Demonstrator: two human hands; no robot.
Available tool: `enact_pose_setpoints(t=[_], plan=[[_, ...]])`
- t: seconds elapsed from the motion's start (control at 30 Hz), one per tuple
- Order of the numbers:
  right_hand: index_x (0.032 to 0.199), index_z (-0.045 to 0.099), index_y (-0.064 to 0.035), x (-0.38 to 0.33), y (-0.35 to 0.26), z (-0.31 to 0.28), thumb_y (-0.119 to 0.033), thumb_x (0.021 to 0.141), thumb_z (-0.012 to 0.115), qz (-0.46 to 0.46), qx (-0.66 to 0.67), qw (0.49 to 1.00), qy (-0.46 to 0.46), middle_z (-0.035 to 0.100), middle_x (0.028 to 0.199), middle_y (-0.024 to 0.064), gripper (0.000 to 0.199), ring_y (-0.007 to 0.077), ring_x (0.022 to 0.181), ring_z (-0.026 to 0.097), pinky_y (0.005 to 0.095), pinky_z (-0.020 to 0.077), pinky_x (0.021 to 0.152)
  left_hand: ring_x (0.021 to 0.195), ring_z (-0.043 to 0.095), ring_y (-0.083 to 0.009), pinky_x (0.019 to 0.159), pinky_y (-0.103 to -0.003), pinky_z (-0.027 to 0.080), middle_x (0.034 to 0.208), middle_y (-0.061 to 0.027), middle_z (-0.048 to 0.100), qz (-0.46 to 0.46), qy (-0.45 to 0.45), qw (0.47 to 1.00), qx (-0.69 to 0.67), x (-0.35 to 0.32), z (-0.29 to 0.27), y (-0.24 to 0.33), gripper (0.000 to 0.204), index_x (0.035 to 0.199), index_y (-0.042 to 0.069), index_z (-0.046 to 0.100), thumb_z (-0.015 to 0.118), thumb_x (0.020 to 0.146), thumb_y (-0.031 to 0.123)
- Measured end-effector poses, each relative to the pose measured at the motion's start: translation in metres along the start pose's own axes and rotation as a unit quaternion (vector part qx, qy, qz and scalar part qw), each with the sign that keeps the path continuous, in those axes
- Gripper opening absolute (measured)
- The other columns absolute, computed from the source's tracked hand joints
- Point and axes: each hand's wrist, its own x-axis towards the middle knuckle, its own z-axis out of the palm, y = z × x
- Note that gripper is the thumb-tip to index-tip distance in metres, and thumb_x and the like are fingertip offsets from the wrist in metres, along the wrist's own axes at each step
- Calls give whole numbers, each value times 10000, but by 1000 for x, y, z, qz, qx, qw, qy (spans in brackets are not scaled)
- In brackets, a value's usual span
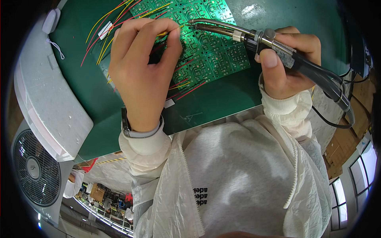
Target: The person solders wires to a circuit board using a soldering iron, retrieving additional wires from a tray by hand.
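Two hands over a green circuit board panel [206, 47] lying toward the far edge of the green table [99, 95]. Left hand [141, 67] with fingers pinched narrow on a thin yellow wire [164, 34] above the board. Right hand [287, 63] wrapped tight round a soldering iron [254, 37], tip just beside the pinched wire end. Loose red and yellow wires [103, 31] fanned near the far left corner; white foam block [47, 103] along the left edge.
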Motion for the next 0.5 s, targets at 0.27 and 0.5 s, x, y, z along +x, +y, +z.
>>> enact_pose_setpoints(t=[0.27,0.5], plan=[[834,443,16,2,-1,0,-147,709,652,-15,-21,1000,-16,533,615,104,293,118,503,495,196,412,476,652,491,-181,545,-277,397,716,-25,505,8,-6,1000,11,0,-1,0,166,717,80,575,641,592,-6],[831,442,19,3,-1,-4,-143,709,652,-17,-19,1000,-18,537,623,112,292,118,508,493,193,408,482,653,487,-182,547,-281,397,714,-25,502,18,-1,1000,14,3,1,6,166,719,81,576,642,593,-4]])
